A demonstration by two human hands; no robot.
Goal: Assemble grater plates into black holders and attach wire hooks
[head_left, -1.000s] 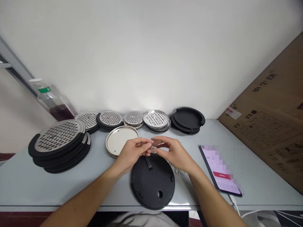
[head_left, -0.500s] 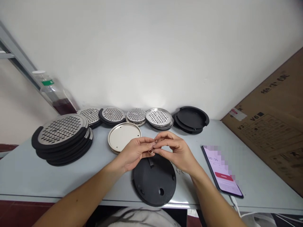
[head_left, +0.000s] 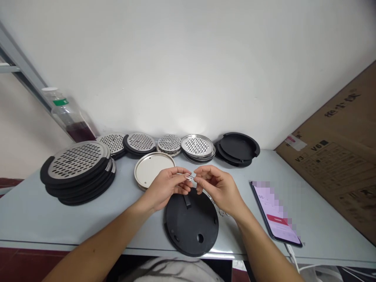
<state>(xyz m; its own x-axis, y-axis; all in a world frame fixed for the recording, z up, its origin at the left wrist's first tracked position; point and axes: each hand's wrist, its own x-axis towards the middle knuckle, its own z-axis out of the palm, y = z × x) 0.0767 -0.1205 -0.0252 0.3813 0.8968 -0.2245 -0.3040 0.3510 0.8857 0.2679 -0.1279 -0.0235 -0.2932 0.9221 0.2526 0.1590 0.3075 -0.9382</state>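
Observation:
A small, thin bent metal wire piece is pinched between the fingertips of both hands, above the table. My left hand closes thumb and fingers on its left end. My right hand grips the other end, with the fingers curled. Just below them lies a round black disc with holes and a raised tab, near the table's front edge. Beside my right wrist lie several thin wire pieces, partly hidden by that hand. A shiny metal plate with a rim sits behind my left hand, partly covered by it.
Stacked black-rimmed perforated metal discs stand at left. Along the wall are more perforated discs and black round trays. A phone with a cable lies at right, before a cardboard box. A bottle stands back left.
The fingertips of my two hands have drawn slightly apart, and the wire piece between them has turned and shows more clearly. The black disc has stayed in place.

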